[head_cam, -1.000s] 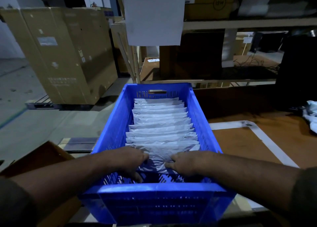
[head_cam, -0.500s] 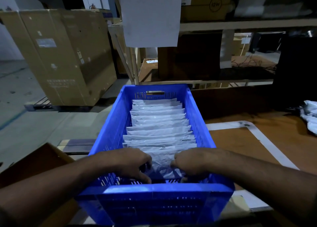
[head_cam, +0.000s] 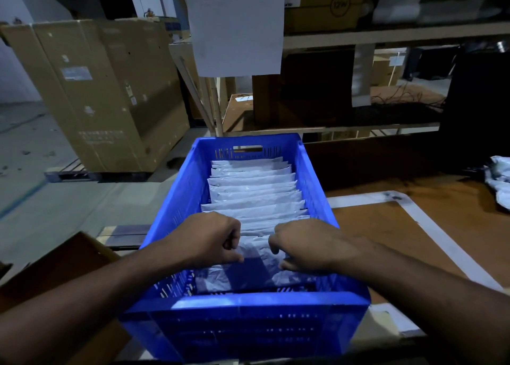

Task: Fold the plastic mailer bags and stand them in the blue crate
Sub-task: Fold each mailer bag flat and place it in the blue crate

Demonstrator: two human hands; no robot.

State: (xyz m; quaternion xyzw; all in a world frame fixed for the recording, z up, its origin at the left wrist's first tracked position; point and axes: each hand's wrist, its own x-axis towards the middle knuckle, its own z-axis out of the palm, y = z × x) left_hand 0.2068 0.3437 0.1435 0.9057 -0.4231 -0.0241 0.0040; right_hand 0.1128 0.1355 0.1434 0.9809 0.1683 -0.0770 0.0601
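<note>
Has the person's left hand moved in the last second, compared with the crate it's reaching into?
Yes. The left hand has drawn slightly back toward the near wall of the blue crate and its fingers have curled tighter on the nearest mailer bag.

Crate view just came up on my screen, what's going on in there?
A person has both hands in the near end of the blue crate. The left hand and right hand hold the nearest mailer, setting it against a row of mailers standing behind it. More loose bags lie on the table.
</note>
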